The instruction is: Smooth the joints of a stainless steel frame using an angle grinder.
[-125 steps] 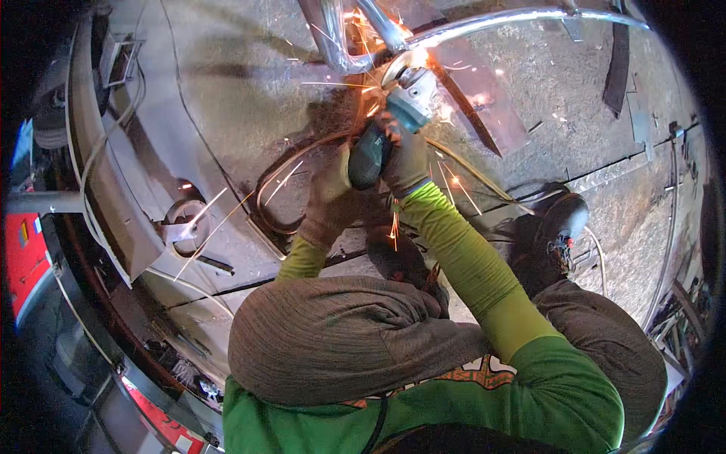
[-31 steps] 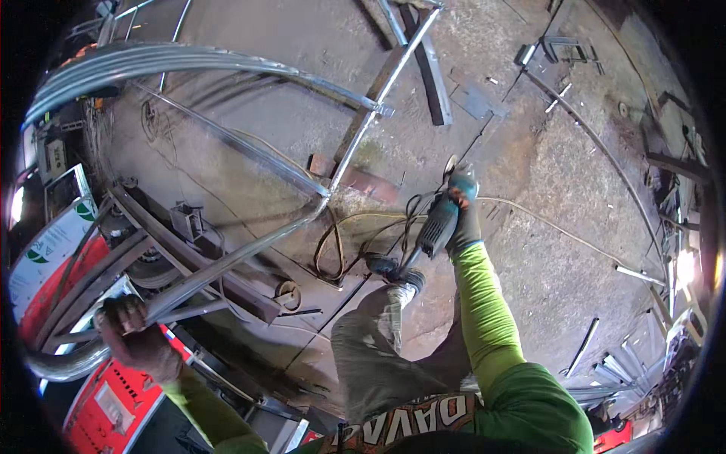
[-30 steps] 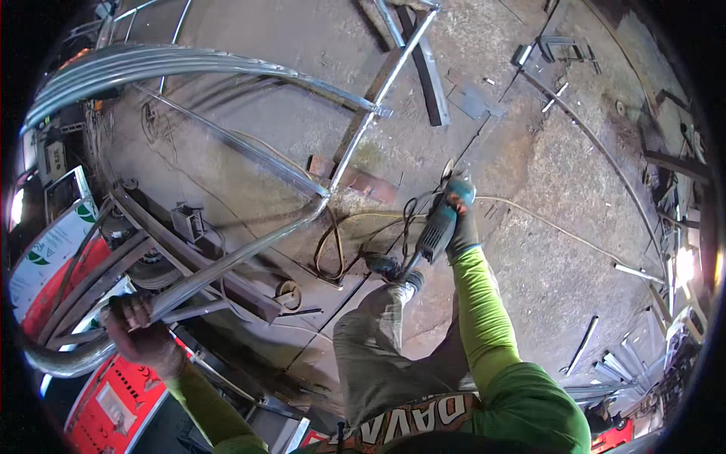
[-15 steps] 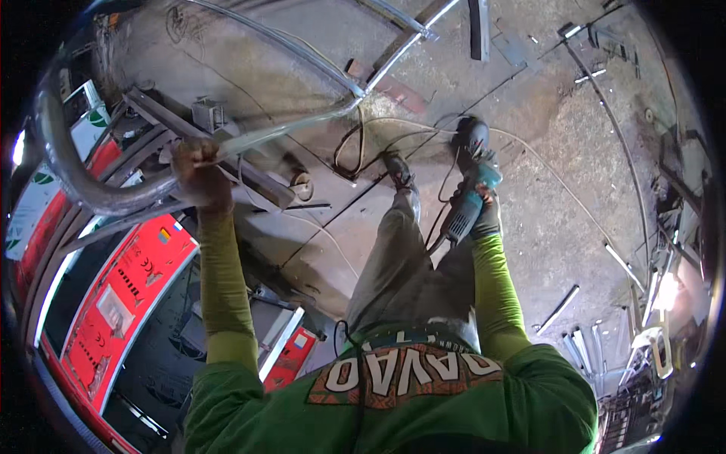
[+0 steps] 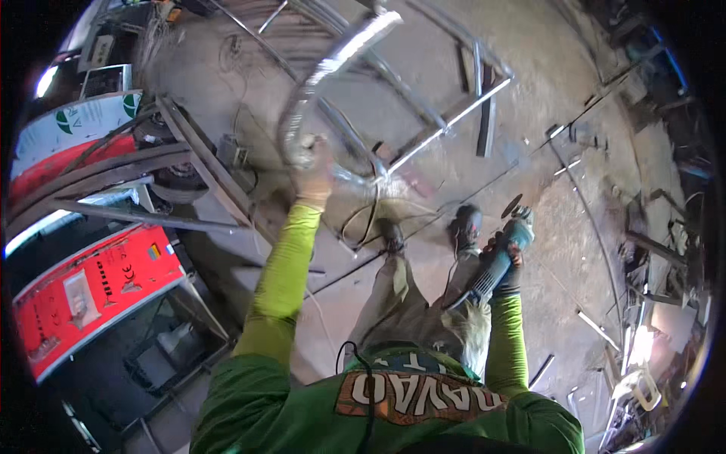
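Note:
My left hand (image 5: pixel 311 175) is closed around a shiny metal tube frame, raised in front of me on the left. Its thick bent tube (image 5: pixel 352 47) curves up and away from my fist, smeared by motion. Past the hand, the frame's thinner straight bars (image 5: pixel 450 125) stretch to the far right. Low at my right side, my right hand (image 5: pixel 516 263) grips a teal and grey angle grinder (image 5: pixel 493 274). A dark disc (image 5: pixel 512 205) shows edge-on at the grinder's head, pointing away from me. The disc touches nothing that I can see.
Dark steel beams (image 5: pixel 204 159) and a red panel (image 5: pixel 98 284) lie at the left. A cable (image 5: pixel 348 227) loops across the concrete floor by my shoes (image 5: pixel 466 223). Metal offcuts (image 5: pixel 597 329) and a bright lamp (image 5: pixel 641 344) are at the right.
My left hand has swung the tube frame to the right and away from the beams. The right hand, with the grinder, sits slightly lower and farther right. The view has shifted.

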A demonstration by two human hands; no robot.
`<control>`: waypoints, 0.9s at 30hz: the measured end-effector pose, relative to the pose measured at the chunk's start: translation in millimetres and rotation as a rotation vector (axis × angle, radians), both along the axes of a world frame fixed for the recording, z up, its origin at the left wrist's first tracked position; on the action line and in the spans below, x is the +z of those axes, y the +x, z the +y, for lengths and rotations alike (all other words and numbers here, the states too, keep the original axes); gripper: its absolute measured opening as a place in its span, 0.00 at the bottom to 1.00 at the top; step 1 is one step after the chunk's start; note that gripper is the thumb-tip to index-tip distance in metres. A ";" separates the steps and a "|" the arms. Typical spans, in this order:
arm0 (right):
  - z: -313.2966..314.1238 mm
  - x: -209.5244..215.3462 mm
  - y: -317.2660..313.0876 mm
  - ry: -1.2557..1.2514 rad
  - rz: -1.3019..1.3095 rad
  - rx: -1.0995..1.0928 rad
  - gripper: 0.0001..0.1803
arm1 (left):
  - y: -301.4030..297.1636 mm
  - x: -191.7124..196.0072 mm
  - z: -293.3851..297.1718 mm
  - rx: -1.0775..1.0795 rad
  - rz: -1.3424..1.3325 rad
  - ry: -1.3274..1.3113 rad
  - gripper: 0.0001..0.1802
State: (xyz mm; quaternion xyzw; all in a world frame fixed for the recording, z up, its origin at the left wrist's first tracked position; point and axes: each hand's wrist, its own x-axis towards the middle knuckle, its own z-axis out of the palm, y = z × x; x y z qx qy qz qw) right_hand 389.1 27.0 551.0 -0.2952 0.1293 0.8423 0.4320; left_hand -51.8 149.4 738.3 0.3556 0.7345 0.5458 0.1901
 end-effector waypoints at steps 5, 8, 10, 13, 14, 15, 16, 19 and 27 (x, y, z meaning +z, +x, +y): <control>22.4 112.0 -64.2 0.118 -0.192 -0.015 0.37 | -60.9 -41.6 -15.6 0.117 -0.042 0.048 0.10; 19.0 162.5 -72.0 0.371 -0.234 -0.051 0.41 | -48.5 -37.4 1.4 -0.002 0.098 0.009 0.10; 14.9 205.6 -87.9 0.432 -0.253 -0.108 0.41 | -34.7 -14.8 9.2 -0.055 0.154 0.009 0.12; -3.5 239.6 -102.7 0.418 -0.267 -0.165 0.39 | -26.6 4.0 14.6 -0.161 0.079 -0.001 0.12; -8.7 246.6 -105.8 0.414 -0.263 -0.168 0.38 | -25.6 3.3 13.9 -0.162 0.101 0.024 0.12; -10.9 255.2 -112.3 0.426 -0.255 -0.164 0.38 | -32.9 2.1 14.6 -0.154 0.107 0.034 0.12; -18.1 263.1 -117.0 0.415 -0.286 -0.158 0.37 | -38.6 -0.7 12.1 -0.179 0.121 0.024 0.12; -29.3 266.6 -117.8 0.388 -0.439 -0.073 0.38 | -39.8 5.9 6.5 -0.203 0.117 -0.058 0.12; 4.9 255.5 -110.2 0.438 -0.324 0.018 0.35 | -30.9 8.9 2.6 -0.174 0.168 -0.094 0.12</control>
